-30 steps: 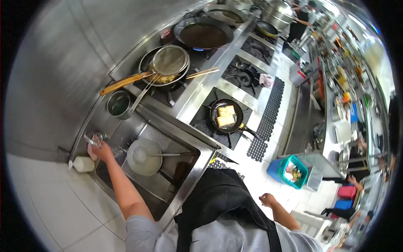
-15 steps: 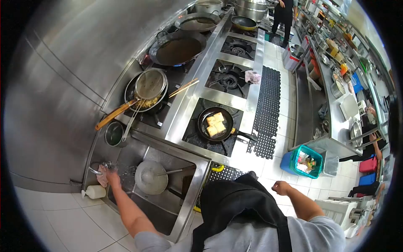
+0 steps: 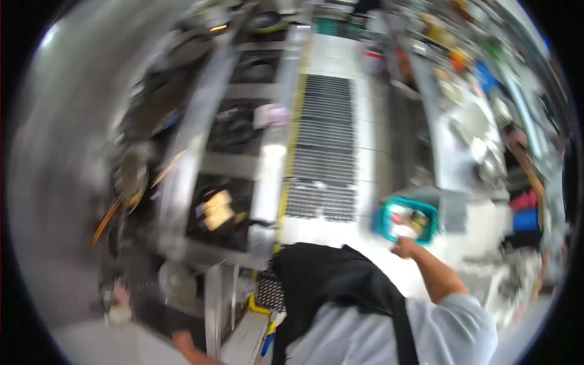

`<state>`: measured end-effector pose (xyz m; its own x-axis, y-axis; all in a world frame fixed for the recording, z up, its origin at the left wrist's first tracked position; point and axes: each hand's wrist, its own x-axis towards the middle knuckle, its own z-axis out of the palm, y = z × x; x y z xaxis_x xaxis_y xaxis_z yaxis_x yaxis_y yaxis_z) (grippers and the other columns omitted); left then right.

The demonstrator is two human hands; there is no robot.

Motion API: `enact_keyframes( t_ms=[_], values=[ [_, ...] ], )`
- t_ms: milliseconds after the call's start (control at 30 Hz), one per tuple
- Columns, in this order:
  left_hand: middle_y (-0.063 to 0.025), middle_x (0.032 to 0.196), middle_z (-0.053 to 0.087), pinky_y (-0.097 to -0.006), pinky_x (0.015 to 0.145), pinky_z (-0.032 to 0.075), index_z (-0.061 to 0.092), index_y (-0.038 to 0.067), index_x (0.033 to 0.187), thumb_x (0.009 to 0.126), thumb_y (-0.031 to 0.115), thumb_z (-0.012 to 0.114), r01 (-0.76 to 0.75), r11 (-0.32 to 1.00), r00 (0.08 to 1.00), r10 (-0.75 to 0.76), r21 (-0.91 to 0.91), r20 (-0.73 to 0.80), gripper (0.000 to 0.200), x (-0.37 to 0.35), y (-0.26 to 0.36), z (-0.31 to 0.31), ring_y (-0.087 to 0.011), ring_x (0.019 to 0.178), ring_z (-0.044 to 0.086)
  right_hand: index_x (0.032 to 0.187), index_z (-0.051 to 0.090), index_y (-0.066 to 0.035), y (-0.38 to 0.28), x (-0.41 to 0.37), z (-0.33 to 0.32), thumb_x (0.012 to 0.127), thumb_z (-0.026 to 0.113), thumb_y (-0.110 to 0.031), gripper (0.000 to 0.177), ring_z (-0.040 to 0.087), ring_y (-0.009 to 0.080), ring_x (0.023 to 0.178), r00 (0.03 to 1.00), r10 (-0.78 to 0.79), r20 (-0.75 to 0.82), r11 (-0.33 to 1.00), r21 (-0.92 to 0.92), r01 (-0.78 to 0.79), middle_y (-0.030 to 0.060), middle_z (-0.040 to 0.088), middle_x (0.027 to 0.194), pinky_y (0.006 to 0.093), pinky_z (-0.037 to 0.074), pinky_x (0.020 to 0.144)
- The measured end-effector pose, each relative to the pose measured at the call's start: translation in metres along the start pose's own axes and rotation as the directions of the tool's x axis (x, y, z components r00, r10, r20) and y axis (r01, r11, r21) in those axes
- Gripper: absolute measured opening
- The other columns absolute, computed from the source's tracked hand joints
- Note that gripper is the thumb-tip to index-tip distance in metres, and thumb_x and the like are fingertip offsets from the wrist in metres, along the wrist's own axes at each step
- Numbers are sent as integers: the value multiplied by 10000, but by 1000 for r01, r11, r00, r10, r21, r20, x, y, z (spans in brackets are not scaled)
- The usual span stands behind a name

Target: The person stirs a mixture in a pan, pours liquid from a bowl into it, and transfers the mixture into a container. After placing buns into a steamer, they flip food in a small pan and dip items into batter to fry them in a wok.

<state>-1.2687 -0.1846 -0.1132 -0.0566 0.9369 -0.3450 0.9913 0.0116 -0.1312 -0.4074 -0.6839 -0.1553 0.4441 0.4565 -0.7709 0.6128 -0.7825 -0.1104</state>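
The view is smeared by motion. My left hand is low at the left, over the front edge of the sink, its fingers too blurred to read. My right hand hangs in front of the teal-lined bin, with its fingers curled and whatever they may hold too small to name. Yellow-brown blocks lie in a dark pan on the nearest burner. A round metal pan sits in the sink, and a pink cloth is beyond it.
A black floor mat runs along the stove. Metal shelving and a counter with containers stand at the right. Another pink cloth lies on the stove's edge. At the far right a co-worker's arm shows.
The camera has turned, so the stove and sink sit further left. My left hand has left the tap area and moved to the near side of the sink. My right hand now appears beside the bin.
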Motion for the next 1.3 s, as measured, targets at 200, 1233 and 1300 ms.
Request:
enact_keyframes(
  t_ms=[200, 1233, 1300],
  values=[
    [-108, 809, 557, -424, 694, 426, 585, 3, 822, 901, 281, 776, -364, 786, 787, 546, -499, 287, 347, -142, 338, -129, -229, 766, 501, 1071, 792, -7, 71, 91, -22, 1036, 575, -596, 629, 743, 389, 1060, 981, -124, 147, 992, 54, 118, 244, 779, 1087, 510, 561, 957],
    [-85, 1071, 658, -457, 664, 607, 655, 90, 1241, 1008, 421, 746, 632, -242, 775, 221, -736, 593, 415, 160, 1140, -8, -250, 842, 686, 1124, 671, -58, 423, 322, -549, 919, 646, -104, 212, 570, 85, 790, 563, 760, -324, -122, 780, 613, -7, 663, 1025, 205, 413, 592],
    [-73, 1079, 662, -445, 661, 609, 631, 114, 1300, 1005, 443, 757, 556, -499, 796, 87, -665, 600, 460, 171, 1139, -19, -247, 864, 698, 1072, 638, -46, 372, 291, -587, 874, 614, -109, 209, 545, 102, 729, 603, 760, -244, -107, 868, 485, 20, 650, 1027, 218, 368, 535]
  ],
)
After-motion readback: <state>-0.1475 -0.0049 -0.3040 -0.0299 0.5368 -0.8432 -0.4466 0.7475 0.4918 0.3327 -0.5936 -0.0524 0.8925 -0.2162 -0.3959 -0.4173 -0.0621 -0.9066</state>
